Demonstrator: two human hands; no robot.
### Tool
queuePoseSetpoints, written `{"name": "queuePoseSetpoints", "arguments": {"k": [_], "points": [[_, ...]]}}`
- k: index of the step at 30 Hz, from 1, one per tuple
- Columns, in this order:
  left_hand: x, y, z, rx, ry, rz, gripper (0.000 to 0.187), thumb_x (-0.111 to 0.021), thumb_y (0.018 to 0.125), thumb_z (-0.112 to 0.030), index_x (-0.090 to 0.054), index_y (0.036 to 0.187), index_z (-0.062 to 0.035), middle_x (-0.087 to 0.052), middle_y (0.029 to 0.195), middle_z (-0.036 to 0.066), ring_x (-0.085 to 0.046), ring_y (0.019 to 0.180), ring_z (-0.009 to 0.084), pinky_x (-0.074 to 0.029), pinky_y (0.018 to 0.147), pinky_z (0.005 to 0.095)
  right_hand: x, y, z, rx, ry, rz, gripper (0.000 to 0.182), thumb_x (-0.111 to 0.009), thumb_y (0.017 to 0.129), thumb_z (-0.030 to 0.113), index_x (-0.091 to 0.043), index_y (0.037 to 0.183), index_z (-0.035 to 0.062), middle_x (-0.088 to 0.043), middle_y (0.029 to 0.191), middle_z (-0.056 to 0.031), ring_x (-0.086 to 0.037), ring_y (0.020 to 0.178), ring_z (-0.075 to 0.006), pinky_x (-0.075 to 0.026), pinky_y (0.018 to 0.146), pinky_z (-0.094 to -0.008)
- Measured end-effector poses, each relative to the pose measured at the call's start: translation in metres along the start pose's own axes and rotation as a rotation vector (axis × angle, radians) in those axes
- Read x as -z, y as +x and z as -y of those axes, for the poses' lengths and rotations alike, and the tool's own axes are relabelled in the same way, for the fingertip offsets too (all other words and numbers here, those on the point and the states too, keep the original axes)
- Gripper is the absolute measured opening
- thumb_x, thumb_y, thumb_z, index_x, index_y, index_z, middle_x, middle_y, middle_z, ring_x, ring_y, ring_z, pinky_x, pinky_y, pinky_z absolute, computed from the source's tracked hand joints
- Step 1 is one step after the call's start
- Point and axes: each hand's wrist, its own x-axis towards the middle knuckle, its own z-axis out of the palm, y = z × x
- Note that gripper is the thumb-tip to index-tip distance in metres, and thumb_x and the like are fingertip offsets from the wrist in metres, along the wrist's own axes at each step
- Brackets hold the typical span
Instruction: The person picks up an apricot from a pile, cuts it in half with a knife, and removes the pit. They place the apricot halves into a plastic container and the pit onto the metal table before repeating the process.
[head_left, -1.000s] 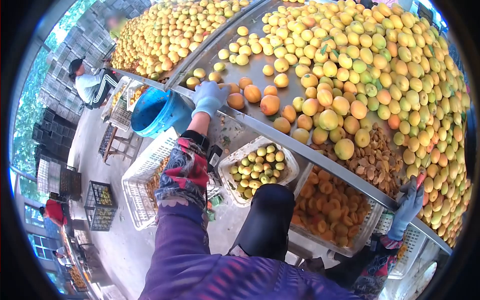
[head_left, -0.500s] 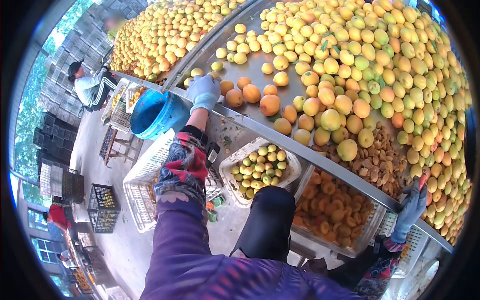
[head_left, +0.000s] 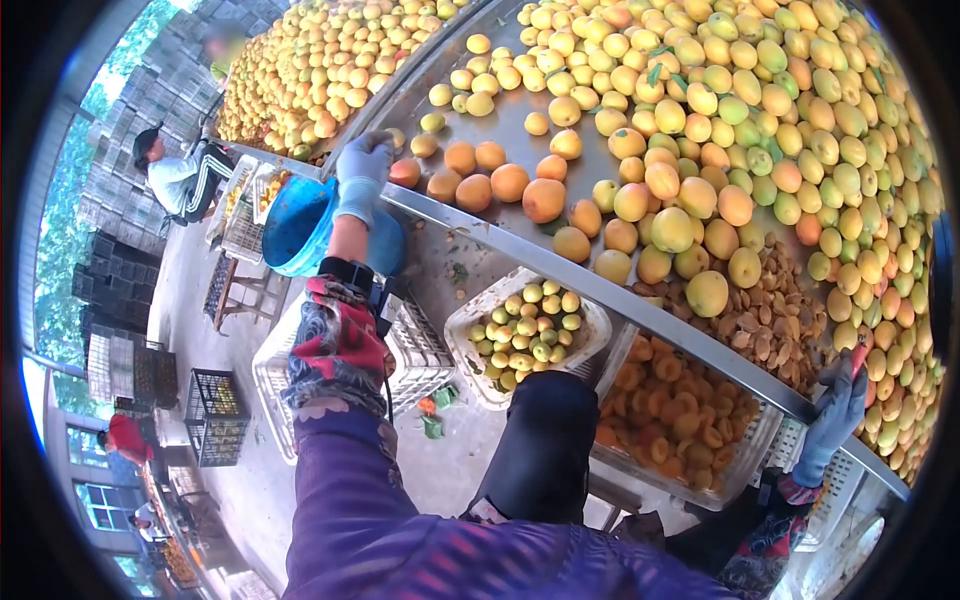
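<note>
So the left hand (head_left: 362,178) is at upper left, gloved, fingers curled at the bench's (head_left: 503,133) near edge. Its palm faces away, so I can't tell whether that grip has anything in it. The right hand (head_left: 840,405), far right, has its grip closed around a slim red thing (head_left: 861,355) that pokes up past the fingers; too small to make out what it is. My guess is it's carried upright like that to stay clear of the fruit and the metal lip.

The loose orange fruit (head_left: 510,183) sits in a loose row along that lip, just beside the left hand, probably so it's an easy reach. The big pile (head_left: 745,90) fills the upper right, and the raised lip presumably stops stuff rolling off. Brown stones (head_left: 775,325) are heaped between the pile and the lip, near the right hand, likely to keep them apart from the fruit.

Below the lip, lower right of centre, a crate (head_left: 762,447) of halved fruit (head_left: 675,415) is tucked in close, I'd say for short drops. The white tub (head_left: 598,343) beside it has small whole greenish ones (head_left: 530,330).
</note>
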Motion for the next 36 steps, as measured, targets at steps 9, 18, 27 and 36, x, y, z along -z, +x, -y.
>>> {"name": "queuePoseSetpoints", "arguments": {"k": [9, 18, 27, 36], "points": [[-0.010, 0.025, 0.051, -0.055, 0.169, 0.151, 0.027, -0.058, 0.084, -0.018, -0.066, 0.108, -0.0118, -0.068, 0.096, 0.015, -0.065, 0.090, 0.0298, -0.050, 0.081, 0.0358, -0.003, -0.003, 0.008, 0.010, -0.050, -0.012, 0.034, -0.043, 0.098, 0.022, -0.053, 0.123, 0.0017, -0.052, 0.073, 0.0025, -0.028, 0.047, 0.0019, -0.019, 0.043, -0.0147], [-0.002, 0.034, 0.016, 0.105, 0.208, -0.011, 0.028, -0.058, 0.079, -0.011, -0.067, 0.105, -0.0082, -0.069, 0.079, 0.012, -0.066, 0.067, 0.0180, -0.052, 0.066, 0.0318, -0.003, -0.001, 0.008, -0.021, -0.070, -0.013, 0.034, -0.044, 0.098, 0.024, -0.053, 0.122, 0.0020, -0.049, 0.070, 0.0043, -0.027, 0.046, 0.0029, -0.017, 0.042, -0.0143], [-0.019, 0.067, 0.045, 0.017, 0.567, 0.299, 0.055, -0.073, 0.066, -0.025, -0.061, 0.118, -0.0108, -0.065, 0.108, 0.016, -0.062, 0.102, 0.0302, -0.049, 0.086, 0.0364, -0.003, -0.004, 0.007, -0.022, -0.086, -0.044, 0.036, -0.044, 0.098, 0.022, -0.053, 0.125, 0.0010, -0.048, 0.073, 0.0048, -0.025, 0.048, 0.0017, -0.017, 0.043, -0.0164], [-0.014, 0.084, 0.063, 0.157, -0.001, 0.416, 0.068, -0.081, 0.063, -0.017, -0.055, 0.123, 0.0015, -0.061, 0.115, 0.010, -0.059, 0.101, 0.0188, -0.047, 0.086, 0.0295, -0.002, -0.006, 0.003, -0.024, -0.174, -0.007, 0.045, -0.044, 0.098, 0.032, -0.049, 0.129, 0.0015, -0.049, 0.077, 0.0040, -0.025, 0.048, 0.0014, -0.016, 0.044, -0.0163]]}}
